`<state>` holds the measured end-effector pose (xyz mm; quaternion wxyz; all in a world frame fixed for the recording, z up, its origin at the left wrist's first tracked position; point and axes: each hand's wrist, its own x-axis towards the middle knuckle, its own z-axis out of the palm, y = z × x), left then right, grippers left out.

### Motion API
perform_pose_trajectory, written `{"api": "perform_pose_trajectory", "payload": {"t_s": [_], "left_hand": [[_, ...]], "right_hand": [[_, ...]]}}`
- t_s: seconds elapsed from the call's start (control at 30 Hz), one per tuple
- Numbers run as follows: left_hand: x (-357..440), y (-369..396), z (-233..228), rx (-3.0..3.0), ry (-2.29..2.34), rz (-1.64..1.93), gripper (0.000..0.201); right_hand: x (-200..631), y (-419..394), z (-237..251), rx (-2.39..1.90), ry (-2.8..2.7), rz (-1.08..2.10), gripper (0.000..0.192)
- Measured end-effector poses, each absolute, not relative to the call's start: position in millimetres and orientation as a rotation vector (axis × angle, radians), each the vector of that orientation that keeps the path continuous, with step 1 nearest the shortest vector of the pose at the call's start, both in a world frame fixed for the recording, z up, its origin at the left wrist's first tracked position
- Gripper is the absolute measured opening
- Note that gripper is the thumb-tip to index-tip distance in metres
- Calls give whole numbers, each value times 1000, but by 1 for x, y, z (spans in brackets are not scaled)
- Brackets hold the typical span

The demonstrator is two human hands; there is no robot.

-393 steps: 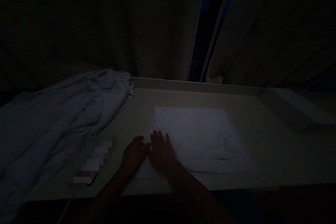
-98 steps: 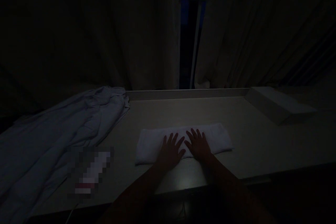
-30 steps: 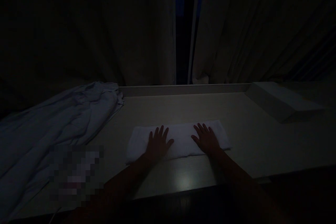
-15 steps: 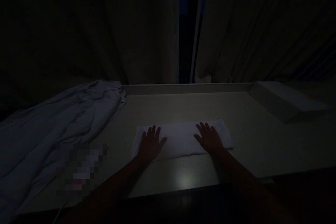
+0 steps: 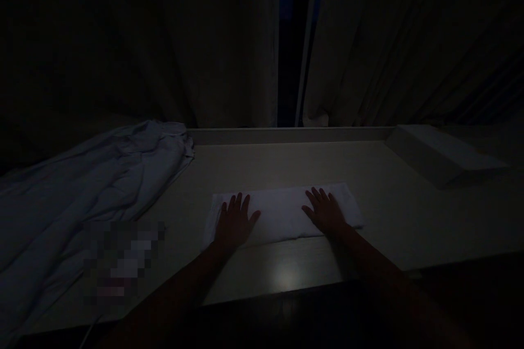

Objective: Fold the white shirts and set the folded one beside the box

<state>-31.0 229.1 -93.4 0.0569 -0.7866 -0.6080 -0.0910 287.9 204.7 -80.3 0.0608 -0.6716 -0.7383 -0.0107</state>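
Our left hand (image 5: 234, 224) and right hand (image 5: 326, 214) lie flat, fingers spread, on the towel (image 5: 282, 213), already folded into a narrow strip on the counter (image 5: 286, 161).

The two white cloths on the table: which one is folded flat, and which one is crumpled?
The folded towel under the left hand and right hand is the flat, narrow strip. The large sheet at the left lies crumpled, untouched.
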Motion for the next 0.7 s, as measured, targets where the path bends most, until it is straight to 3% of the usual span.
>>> {"api": "perform_pose_trajectory", "payload": {"t_s": [0.2, 0.37, 0.7], "left_hand": [[-30, 229, -94, -2387, -1841, -262, 73], [-30, 228, -93, -2393, -1841, -253, 73], [-29, 230, -94, -2371, -1805, -245, 73]], "right_hand": [[201, 152, -62, -1907, -2198, -51, 59], [128, 100, -75, -1745, -2348, 97, 65], [191, 89, -68, -1895, -2294, -72, 59]]}}
